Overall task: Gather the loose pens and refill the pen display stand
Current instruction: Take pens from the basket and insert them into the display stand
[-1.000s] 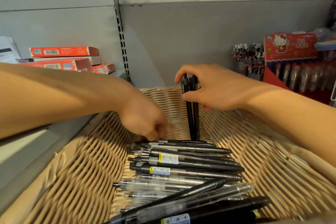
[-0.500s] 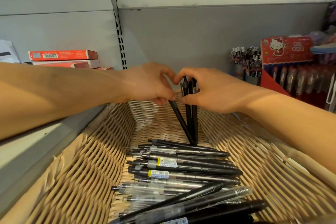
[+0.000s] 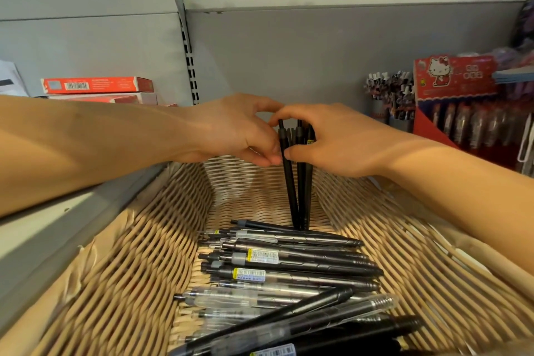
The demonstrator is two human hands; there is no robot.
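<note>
A wicker basket (image 3: 121,263) holds several loose pens (image 3: 289,263) lying flat, black and clear ones. Over its far end my right hand (image 3: 332,141) grips a small bundle of black pens (image 3: 302,182) standing upright, tips on the basket floor. My left hand (image 3: 237,130) pinches one more black pen (image 3: 289,182) near its top and holds it upright against that bundle. Both hands touch at the fingertips.
Red flat boxes (image 3: 95,85) are stacked on the shelf at left. At right stand a red cartoon-cat pen display box (image 3: 456,78) with packed pens and a cup of pens (image 3: 384,95). A grey shelf back wall and a shelf edge above close in the space.
My left hand picked a black pen off the pile, lifted it, and swung it from slanted to upright against the bundle in my right hand. The right hand stayed nearly still.
</note>
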